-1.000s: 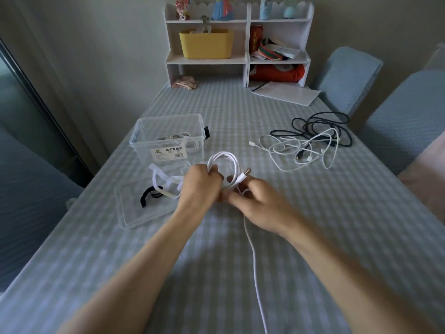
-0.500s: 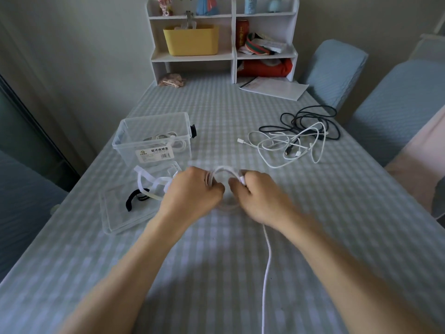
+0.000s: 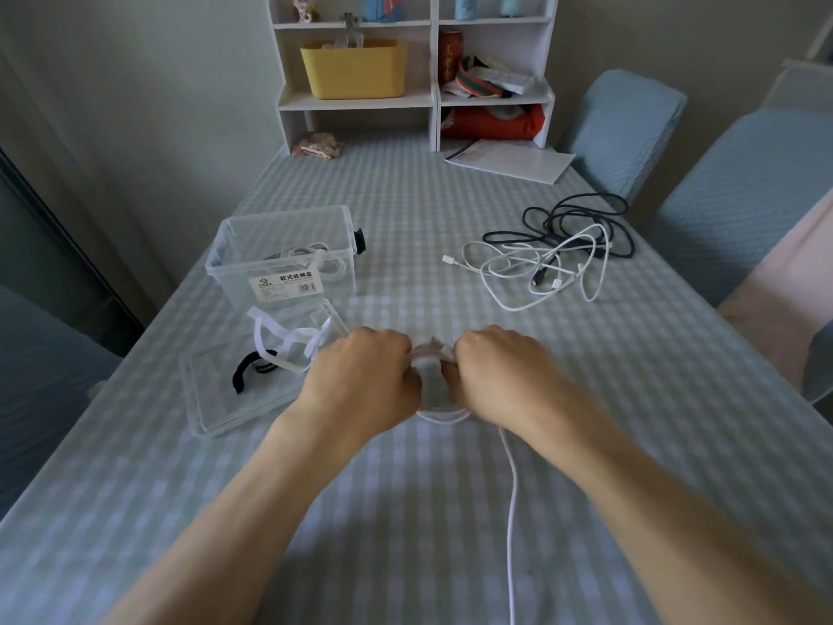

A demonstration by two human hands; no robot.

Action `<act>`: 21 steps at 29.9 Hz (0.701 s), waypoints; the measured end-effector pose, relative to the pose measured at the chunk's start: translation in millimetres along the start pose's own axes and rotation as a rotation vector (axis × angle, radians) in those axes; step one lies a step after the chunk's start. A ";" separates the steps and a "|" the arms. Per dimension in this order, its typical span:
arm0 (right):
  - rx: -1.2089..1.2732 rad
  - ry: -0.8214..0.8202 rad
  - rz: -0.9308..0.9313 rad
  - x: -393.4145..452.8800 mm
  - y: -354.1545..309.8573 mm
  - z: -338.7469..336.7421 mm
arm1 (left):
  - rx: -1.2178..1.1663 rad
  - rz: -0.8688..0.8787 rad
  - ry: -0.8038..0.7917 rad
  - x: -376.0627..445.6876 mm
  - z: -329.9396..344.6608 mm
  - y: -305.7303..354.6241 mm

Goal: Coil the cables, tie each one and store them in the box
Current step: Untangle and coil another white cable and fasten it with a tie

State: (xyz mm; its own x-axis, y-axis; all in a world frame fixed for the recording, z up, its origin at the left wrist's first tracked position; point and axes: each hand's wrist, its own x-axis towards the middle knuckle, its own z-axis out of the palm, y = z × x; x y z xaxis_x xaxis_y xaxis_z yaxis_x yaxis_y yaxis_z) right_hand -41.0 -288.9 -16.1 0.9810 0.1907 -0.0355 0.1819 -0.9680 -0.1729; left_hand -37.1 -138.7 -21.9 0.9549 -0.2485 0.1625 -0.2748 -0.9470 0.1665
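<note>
A white cable [image 3: 444, 415] is partly wound into a small coil between my two hands above the table's middle. My left hand [image 3: 367, 378] grips the coil's left side with curled fingers. My right hand [image 3: 498, 376] grips its right side. The cable's loose tail [image 3: 511, 530] trails toward me across the cloth. A clear plastic box [image 3: 279, 257] with a coiled white cable inside stands at the left. Its lid [image 3: 212, 399] lies in front of it, carrying white ties [image 3: 288, 345] and a black tie [image 3: 245, 376]. A tangle of white and black cables [image 3: 554, 250] lies at the right.
A white shelf unit [image 3: 432, 83] with a yellow bin [image 3: 354, 67] stands at the table's far end, papers [image 3: 509, 162] beside it. Blue-covered chairs [image 3: 626, 124] line the right side. The checked tablecloth [image 3: 405, 512] covers the table.
Both hands have drawn closer over the coil, which now lies flatter and lower between them. The plug end seen a second ago is hidden in my right hand. The view shifted a little.
</note>
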 end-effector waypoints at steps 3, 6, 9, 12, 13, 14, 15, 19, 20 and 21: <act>-0.157 -0.049 -0.107 1.4 -3.8 -8.5 | 0.155 0.115 0.088 0.8 4.0 3.4; -0.192 -0.058 -0.118 4.6 -8.2 -14.1 | 0.189 0.141 0.097 -0.4 3.8 6.4; -0.070 -0.005 -0.079 3.6 -4.6 -11.9 | 0.074 0.047 0.046 1.2 3.5 1.5; 0.120 0.024 -0.005 -1.6 0.9 -7.4 | -0.195 -0.058 -0.011 6.2 3.8 -2.2; 0.146 0.011 0.010 -3.5 1.9 -6.2 | -0.249 -0.081 -0.044 6.6 3.9 -1.6; 0.134 -0.007 0.014 -4.7 2.5 -5.0 | -0.244 -0.088 -0.057 6.0 4.7 -1.2; 0.097 -0.020 0.010 -5.9 2.3 -3.9 | -0.171 -0.078 -0.026 4.0 7.5 -1.1; -0.045 0.004 -0.062 -3.1 0.2 -6.2 | 0.148 0.083 0.194 -1.4 2.7 3.8; -0.073 0.009 -0.098 -1.6 -1.6 -8.5 | 0.206 0.113 0.243 -1.0 -0.6 5.5; -0.090 0.018 -0.129 -0.7 -3.2 -11.3 | 0.249 0.110 0.223 -0.5 -1.9 7.1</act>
State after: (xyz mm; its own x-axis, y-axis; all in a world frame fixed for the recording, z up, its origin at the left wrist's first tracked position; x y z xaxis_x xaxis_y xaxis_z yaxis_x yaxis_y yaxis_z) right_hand -41.6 -287.8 -4.4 0.9499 0.3126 -0.0007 0.3114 -0.9464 -0.0860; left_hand -39.8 -144.9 -19.0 0.8654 -0.3272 0.3794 -0.3127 -0.9444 -0.1012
